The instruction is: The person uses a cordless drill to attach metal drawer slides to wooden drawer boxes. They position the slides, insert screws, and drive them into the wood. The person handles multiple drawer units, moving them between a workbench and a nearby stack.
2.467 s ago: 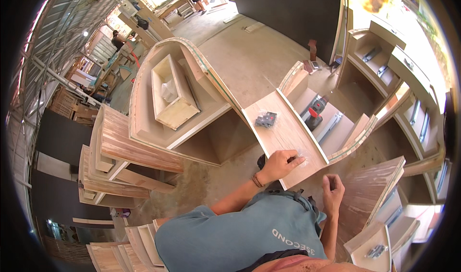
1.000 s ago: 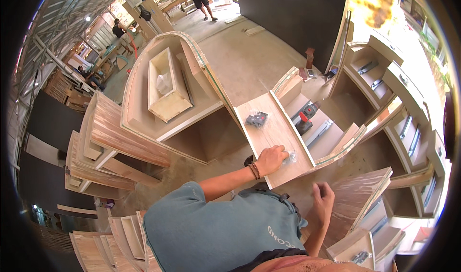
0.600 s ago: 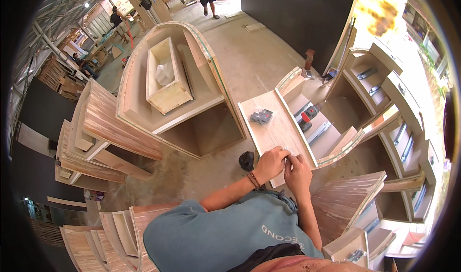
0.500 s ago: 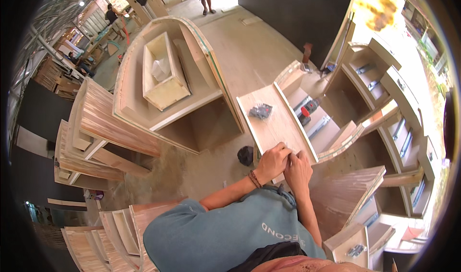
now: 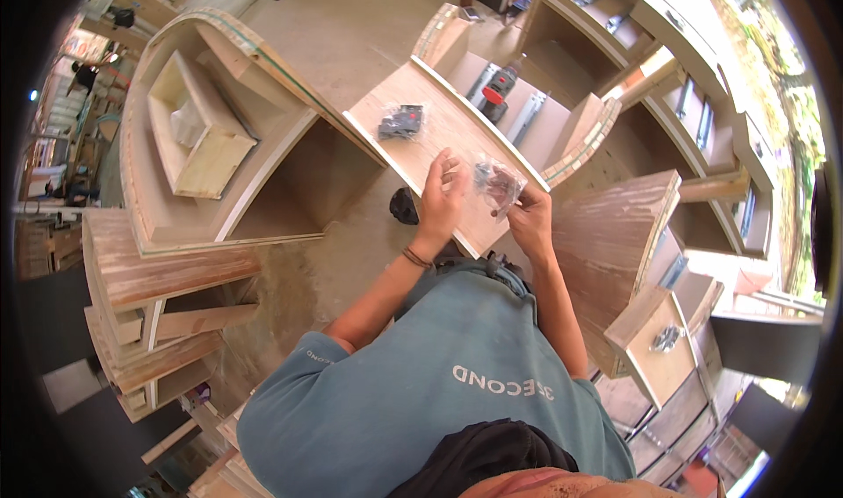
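Over a pale wooden panel with raised edges (image 5: 479,227), my right hand (image 5: 532,223) is closed on the corner of a clear plastic bag (image 5: 497,184). Small dark parts show through the bag, too blurred to name. Beside it, my left hand (image 5: 443,198) is open, its fingers raised and nothing in them. A second clear bag with dark grey parts (image 5: 402,122) lies farther up the panel. Just past the panel's right edge, a red and black power drill (image 5: 500,85) lies by metal drawer slides (image 5: 528,116).
A large curved wooden cabinet (image 5: 263,182) holding a loose drawer box (image 5: 198,138) stands at the left. Other curved cabinets with drawer slides (image 5: 694,116) line the right. A wooden piece with a bag of parts (image 5: 667,338) is at the lower right. A black bundle (image 5: 404,206) sits beside the panel.
My hands were together at the panel's near end; now they are apart, and the clear bag shows in my right hand. The view has shifted, so the surroundings appear higher and farther left.
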Available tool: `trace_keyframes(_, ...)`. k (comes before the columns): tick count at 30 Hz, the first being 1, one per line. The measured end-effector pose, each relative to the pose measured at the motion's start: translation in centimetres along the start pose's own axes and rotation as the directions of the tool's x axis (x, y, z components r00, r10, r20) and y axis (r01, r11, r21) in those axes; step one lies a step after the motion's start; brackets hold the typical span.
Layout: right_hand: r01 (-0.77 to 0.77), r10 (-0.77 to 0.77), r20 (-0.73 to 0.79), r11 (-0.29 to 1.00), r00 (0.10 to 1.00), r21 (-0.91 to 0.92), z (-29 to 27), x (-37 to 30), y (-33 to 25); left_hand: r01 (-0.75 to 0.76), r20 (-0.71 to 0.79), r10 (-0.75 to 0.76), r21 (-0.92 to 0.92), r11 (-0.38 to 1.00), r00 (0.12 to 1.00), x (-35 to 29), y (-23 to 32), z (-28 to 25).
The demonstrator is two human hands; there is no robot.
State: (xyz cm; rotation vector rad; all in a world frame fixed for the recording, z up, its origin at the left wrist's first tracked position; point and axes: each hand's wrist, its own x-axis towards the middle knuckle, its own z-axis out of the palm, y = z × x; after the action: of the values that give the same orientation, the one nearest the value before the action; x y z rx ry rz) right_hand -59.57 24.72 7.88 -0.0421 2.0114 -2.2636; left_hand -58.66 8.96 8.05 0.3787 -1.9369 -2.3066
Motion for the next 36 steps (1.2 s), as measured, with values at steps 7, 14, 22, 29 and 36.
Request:
trace_keyframes(7,-0.091,0.079,-0.054,0.955,0.995,-0.284,0.9,0.1,-1.5,0.152,0.349,-0.125,-0.05,0.987,0.929,1.9,-0.8,-1.4)
trace_keyframes(14,0.059,-0.046,0.038,0.851,0.998,-0.522,1.1,1.2,0.5,0.033,0.266,-0.132,0.347,0.937,0.955,2.8,-1.1,-2.6)
trace_keyframes(22,0.178,-0.083,0.164,0.653,0.983,-0.737,3.8,2.6,0.9,-0.297,0.212,0.209,0.681,0.669,0.955,4.7,-0.7,-4.0)
trace_keyframes(29,0.24,-0.122,0.208,0.556,0.971,-0.796,5.2,2.8,2.2,-0.32,0.2,0.261,0.739,0.593,0.944,5.7,-0.5,-3.8)
trace_keyframes(36,0.275,-0.15,0.231,0.48,0.961,-0.833,5.3,3.1,3.5,-0.303,0.172,0.269,0.754,0.583,0.947,6.9,-2.1,-4.6)
